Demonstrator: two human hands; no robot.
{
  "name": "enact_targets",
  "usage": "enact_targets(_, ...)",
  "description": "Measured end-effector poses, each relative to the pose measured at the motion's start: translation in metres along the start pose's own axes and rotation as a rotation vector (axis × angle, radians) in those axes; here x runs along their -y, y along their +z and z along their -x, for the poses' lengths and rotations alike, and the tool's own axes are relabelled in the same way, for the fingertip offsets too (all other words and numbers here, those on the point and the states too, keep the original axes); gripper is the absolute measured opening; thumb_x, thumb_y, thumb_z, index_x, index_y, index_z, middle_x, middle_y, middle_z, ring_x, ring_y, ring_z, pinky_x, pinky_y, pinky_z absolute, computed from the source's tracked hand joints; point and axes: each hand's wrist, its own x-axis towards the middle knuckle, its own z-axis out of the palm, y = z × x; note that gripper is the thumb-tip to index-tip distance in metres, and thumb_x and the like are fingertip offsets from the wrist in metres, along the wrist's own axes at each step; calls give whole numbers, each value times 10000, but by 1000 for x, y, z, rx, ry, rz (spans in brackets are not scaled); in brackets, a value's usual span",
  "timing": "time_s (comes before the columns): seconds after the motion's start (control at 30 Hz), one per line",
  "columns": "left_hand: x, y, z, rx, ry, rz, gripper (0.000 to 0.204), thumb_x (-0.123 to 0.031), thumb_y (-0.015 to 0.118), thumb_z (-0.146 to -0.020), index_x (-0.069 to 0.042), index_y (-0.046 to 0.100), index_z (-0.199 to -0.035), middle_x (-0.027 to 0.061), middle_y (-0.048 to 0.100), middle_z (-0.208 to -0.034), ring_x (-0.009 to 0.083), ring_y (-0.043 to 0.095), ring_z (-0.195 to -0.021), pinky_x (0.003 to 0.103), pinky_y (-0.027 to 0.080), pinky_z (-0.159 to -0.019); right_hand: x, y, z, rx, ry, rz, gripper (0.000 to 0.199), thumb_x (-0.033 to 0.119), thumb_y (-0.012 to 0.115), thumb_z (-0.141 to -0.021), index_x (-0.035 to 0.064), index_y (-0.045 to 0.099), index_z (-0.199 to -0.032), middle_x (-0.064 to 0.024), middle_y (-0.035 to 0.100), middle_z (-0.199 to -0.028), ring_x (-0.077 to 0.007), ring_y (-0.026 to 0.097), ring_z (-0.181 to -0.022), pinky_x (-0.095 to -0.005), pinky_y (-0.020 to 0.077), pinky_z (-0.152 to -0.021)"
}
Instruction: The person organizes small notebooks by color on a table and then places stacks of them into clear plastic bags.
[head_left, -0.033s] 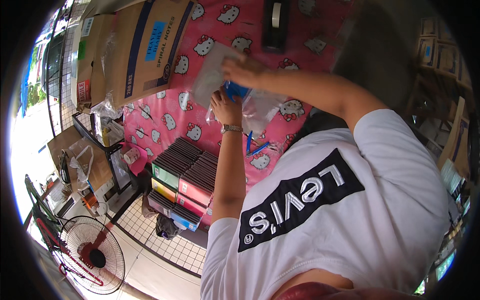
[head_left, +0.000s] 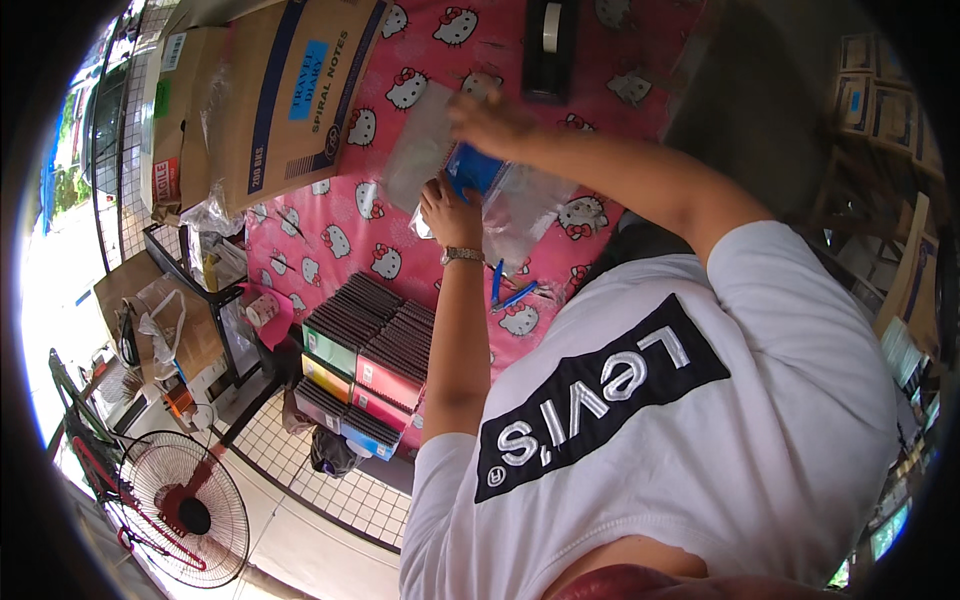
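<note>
A small blue notebook [head_left: 476, 171] with what looks like a spiral edge lies on clear plastic sheets or bags [head_left: 412, 160] on the pink table. My left hand [head_left: 450, 212], with a metal watch at the wrist, is closed on the notebook's near left edge, its thumb over the blue cover. Just beyond the notebook, my right hand [head_left: 490, 125] hovers above the plastic, slightly blurred, its fingers stretched to the left. I see nothing held in it. Its palm is hidden. Blue-handled snips [head_left: 510, 290] lie on the table nearer to me.
Stacks of spiral notebooks [head_left: 365, 345] stand at the near left table edge. A large cardboard box [head_left: 285, 100] is at the far left, and a black tape dispenser [head_left: 549, 70] at the far side. A fan [head_left: 190, 515] stands on the floor at lower left.
My right hand has shifted slightly away from the notebook, toward the far side, uncovering more of the blue cover. The left hand stays at the notebook's edge.
</note>
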Motion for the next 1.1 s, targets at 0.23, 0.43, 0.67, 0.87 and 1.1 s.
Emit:
enact_targets(0.23, 3, 3, -2, -87, 30, 118, 287, -116, 578, -738, -19, 626, -1004, 157, 576, -956, 338, 537, -951, 434, 446, -849, 44, -34, 83, 246, 79, -329, 343, 332, 633, -766, 192, 640, -1078, -85, 569, -1130, -267, 465, -1143, -537, 358, -937)
enact_targets(0.43, 4, -16, -17, 166, 23, 87, 145, -134, 551, -783, -77, 681, -757, 136, 622, -784, 338, 598, -764, 433, 497, -695, 84, -33, 70, 481, 67, -247, 670, 520, 613, -761, 121, 525, -1293, -247, 311, -1446, -356, 171, -1404, -588, 42, -1119)
enact_targets(0.67, -10, -12, -19, 217, 124, -24, 130, -114, 545, -779, -44, 655, -769, 143, 627, -843, 323, 601, -836, 416, 500, -738, 82, -1, 61, 368, 114, -248, 673, 498, 667, -723, 84, 558, -1243, -187, 403, -1394, -366, 275, -1343, -624, 148, -1070)
enact_targets(0.87, -11, -5, -6, 162, 168, -196, 176, -95, 486, -844, 21, 602, -908, 155, 615, -869, 316, 581, -867, 422, 472, -769, -11, -28, 85, -363, 727, -341, 463, 278, 763, -713, 107, 603, -1112, -159, 529, -1174, -350, 553, -1033, -436, 463, -850)
enact_targets(1.1, -23, -15, 2, 178, 169, -198, 368, -218, 505, -863, 42, 544, -1121, 160, 573, -972, 310, 545, -961, 489, 372, -968, -139, -41, 104, -23, 573, -475, 425, 229, 741, -753, 65, 602, -1120, -118, 607, -980, -258, 626, -874, -363, 504, -736)
